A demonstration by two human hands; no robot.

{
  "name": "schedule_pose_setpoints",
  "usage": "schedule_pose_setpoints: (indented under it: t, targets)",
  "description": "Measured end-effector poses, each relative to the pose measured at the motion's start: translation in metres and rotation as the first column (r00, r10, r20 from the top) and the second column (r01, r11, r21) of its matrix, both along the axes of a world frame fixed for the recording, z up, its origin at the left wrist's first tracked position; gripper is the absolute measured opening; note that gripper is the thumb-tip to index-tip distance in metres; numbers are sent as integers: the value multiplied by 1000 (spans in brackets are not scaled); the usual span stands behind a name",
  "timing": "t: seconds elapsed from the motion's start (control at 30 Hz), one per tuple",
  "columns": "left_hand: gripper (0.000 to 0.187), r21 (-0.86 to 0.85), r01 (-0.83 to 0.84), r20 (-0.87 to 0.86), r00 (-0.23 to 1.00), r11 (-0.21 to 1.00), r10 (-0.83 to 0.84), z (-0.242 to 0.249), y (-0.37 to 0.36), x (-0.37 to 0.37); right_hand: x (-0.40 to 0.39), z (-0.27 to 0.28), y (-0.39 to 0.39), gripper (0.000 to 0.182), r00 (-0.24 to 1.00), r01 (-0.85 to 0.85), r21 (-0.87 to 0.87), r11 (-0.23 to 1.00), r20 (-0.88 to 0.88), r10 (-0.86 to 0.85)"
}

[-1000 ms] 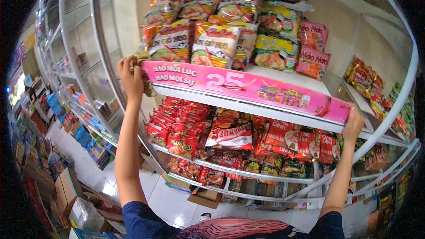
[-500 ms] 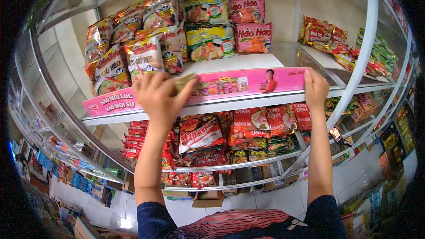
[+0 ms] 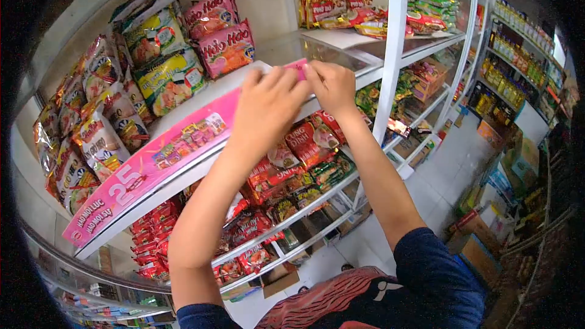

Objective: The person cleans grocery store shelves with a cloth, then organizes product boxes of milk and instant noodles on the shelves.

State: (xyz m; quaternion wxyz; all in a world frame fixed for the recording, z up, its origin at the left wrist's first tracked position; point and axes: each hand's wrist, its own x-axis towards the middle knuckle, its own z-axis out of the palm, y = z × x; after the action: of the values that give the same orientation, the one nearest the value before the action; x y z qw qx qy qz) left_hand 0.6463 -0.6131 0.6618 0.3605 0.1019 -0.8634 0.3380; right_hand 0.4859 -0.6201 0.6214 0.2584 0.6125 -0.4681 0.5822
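Note:
A long pink printed strip (image 3: 137, 186) runs along the front edge of the white-framed shelf. My right hand (image 3: 332, 85) pinches its far right end between thumb and fingers. Close beside it, my left hand (image 3: 271, 106) lies over the strip, back of the hand toward me, with its fingers curled at the upper edge. What is under the left palm and fingers is hidden. Behind the strip stand pink noodle packs (image 3: 226, 49), yellow-green noodle packs (image 3: 170, 82) and several white and gold noodle packs (image 3: 103, 134).
Red noodle packs (image 3: 311, 140) fill the lower shelf. A white upright post (image 3: 390, 55) stands right of my hands. Beyond it lie green packs (image 3: 429, 6). Bottle shelves (image 3: 518, 55) and boxes (image 3: 478, 256) line the right, and an open carton (image 3: 280, 283) sits below.
My left hand has slid right along the strip, up to my right hand. The olive-coloured folded piece at its fingers no longer shows. The view has turned right; my right hand still grips the end.

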Motion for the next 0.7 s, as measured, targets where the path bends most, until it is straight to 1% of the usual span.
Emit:
schedule_pose_setpoints:
  t: [0.07, 0.13, 0.2, 0.27, 0.3, 0.33, 0.37, 0.4, 0.43, 0.47, 0.5, 0.53, 0.57, 0.6, 0.67, 0.7]
  targets:
    - [18, -16, -58, -33, 998, 998, 58, 1, 9, 36, -1, 0, 1, 34, 1000, -6, 21, 1000, -1, 6]
    - [19, -38, -189, -76, 980, 981, 186, -1, 19, 78, 1, -1, 1, 35, 999, -15, 21, 1000, 34, 15]
    - [27, -20, -299, -164, 942, 954, 292, -7, 26, 133, 4, -2, 2, 34, 999, 6, -4, 1000, 31, -6]
    - [24, 22, -392, -337, 863, 920, 376, -19, 27, 198, 7, -3, 2, 33, 999, 45, -64, 997, 33, -43]
    - [22, -38, -392, -391, 852, 919, 347, -21, 26, 238, 8, -5, 1, 33, 998, 49, -68, 997, 36, -46]
    - [21, 76, -506, -352, 793, 859, 498, -32, 18, 293, 8, -8, -1, 32, 998, 67, -117, 991, 29, -64]
    - [19, 51, -552, -399, 753, 833, 523, -30, 23, 322, 8, -11, -3, 31, 996, 84, -163, 983, 23, -82]
    - [17, 31, -597, -447, 709, 802, 545, -28, 28, 348, 9, -12, -3, 31, 996, 88, -160, 983, 20, -86]
    - [16, 122, -507, -571, 667, 853, 478, -36, 26, 377, 10, -12, -4, 30, 994, 105, -204, 973, 33, -101]
    - [14, 198, -401, -683, 598, 895, 419, -43, 23, 409, 11, -13, -5, 29, 992, 122, -244, 962, 49, -113]
    - [14, 294, -224, -760, 534, 929, 369, -48, 16, 449, 11, -16, -8, 29, 991, 133, -266, 955, 69, -119]
    - [14, 359, -31, -829, 449, 933, 334, -42, 20, 456, 13, -15, -8, 29, 991, 130, -262, 956, 62, -118]
    - [15, 264, -192, -847, 422, 945, 322, -44, 20, 458, 14, -14, -8, 29, 989, 146, -281, 948, 71, -132]
    - [15, 271, -191, -848, 416, 943, 328, -46, 19, 458, 15, -14, -6, 29, 986, 162, -300, 940, 78, -145]
    - [16, 157, -425, -874, 361, 892, 326, -39, 20, 447, 16, -16, -6, 29, 988, 147, -273, 951, 84, -128]
    - [16, 213, -363, -885, 321, 907, 336, -39, 15, 440, 15, -17, -7, 29, 987, 159, -280, 947, 83, -141]
